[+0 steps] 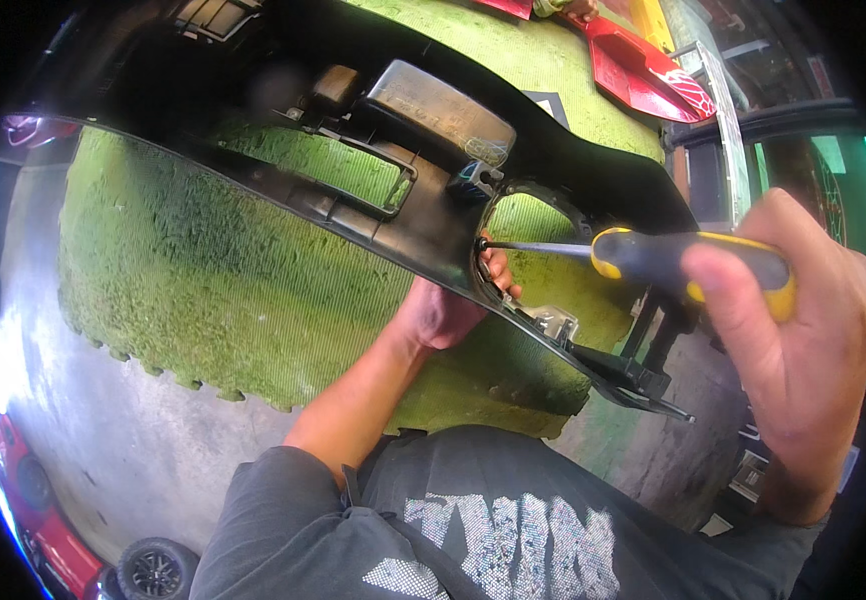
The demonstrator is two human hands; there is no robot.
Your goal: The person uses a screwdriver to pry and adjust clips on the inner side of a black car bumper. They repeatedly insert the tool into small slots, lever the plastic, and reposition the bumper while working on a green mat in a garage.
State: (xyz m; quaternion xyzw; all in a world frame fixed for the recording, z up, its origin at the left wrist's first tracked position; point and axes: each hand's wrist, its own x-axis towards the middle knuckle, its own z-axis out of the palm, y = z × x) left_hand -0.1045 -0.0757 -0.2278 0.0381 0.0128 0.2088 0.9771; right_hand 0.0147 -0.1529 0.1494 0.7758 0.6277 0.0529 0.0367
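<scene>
Right hand [803, 330] clamps screwdriver [688, 262], tip at the round opening's rim; left hand [448, 305] grips black bumper panel [423, 225] underneath, steadying it over green mat [203, 290].

The bumper panel [253, 170] looked like matt black plastic, kinda dusty and scuffed. The screwdriver [653, 258] had a thin shiny metal shaft and a grippy yellow-and-black handle, rubbery looking. The green mat [203, 290] underneath was rough and fuzzy like fake turf, lying on smooth grey concrete floor [103, 440]. The red panel [643, 70] was glossy.
</scene>
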